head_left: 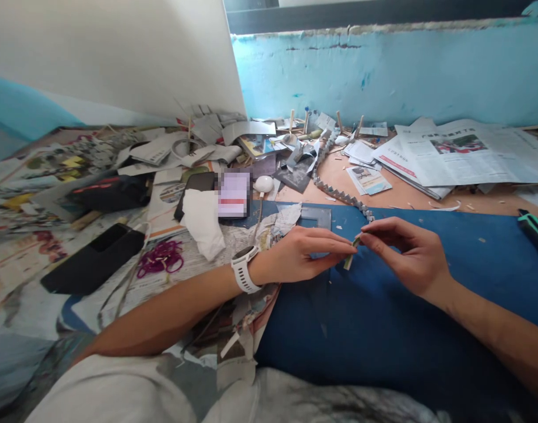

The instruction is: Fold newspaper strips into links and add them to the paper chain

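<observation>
Between my two hands is a small folded strip [348, 261], greenish with a pale edge, which looks like paper. My left hand [301, 252], with a white watch on its wrist, pinches it between thumb and fingertips. From the other side, the thumb and index finger of my right hand [403, 249] close on its upper end. A zigzag chain of folded grey paper [339, 192] runs back from my right fingertips across the table. Whether the chain joins the strip is hidden by my fingers. Both hands are just above a blue mat [383, 329].
At the right edge lies a black and green cutter [535, 235]. Newspapers [480, 158] are stacked at the back right. Paper scraps [295, 161] litter the back. On the left are a black phone-like slab [92, 258], purple string [160, 259], a tissue [202, 220] and a white earbud case [263, 185].
</observation>
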The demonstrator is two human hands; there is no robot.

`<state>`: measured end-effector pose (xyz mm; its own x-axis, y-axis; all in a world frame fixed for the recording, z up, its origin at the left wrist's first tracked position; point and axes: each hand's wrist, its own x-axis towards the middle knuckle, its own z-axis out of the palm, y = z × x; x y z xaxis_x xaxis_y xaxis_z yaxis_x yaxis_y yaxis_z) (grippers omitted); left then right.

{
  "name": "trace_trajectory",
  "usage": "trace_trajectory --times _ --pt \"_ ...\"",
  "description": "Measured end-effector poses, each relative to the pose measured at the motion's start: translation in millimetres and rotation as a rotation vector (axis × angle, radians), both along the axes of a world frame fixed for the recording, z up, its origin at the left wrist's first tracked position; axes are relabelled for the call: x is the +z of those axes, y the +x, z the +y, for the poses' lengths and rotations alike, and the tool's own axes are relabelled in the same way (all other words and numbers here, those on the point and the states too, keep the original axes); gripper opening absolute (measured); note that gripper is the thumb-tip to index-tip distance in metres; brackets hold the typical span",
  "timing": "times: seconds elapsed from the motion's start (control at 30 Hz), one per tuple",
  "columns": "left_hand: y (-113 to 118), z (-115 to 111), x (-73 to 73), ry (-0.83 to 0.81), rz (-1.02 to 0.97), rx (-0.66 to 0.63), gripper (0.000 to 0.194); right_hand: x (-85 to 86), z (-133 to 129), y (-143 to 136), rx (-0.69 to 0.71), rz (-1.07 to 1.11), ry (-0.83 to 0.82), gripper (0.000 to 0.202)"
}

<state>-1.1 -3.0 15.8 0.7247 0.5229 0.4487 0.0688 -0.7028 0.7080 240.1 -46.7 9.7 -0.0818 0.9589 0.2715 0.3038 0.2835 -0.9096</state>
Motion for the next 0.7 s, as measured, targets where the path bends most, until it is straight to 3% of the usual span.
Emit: trace_trajectory --times 0.17,0.3,0.53,0.7 --pt "2.5 -1.3 -1.0 -0.056 0.023 -0.042 0.019 -0.8 1.4 -0.9 0.06 0.096 -0.124 0.022" --pt "3.9 -1.6 2.5 -0.118 0.016 -0.033 0.013 -0.2 0.4 -2.8 0.066 0.111 -0.131 0.021" --pt "8.7 -7.5 5.9 -0.343 0.012 0.112 0.018 -1.0 -2.9 -6.1 0.051 0.093 -0.102 0.021" --pt "9.8 -10.3 -2.5 -0.353 -0.054 0.189 0.019 -2.6 -4.3 -7.3 0.008 0.089 -0.076 0.021"
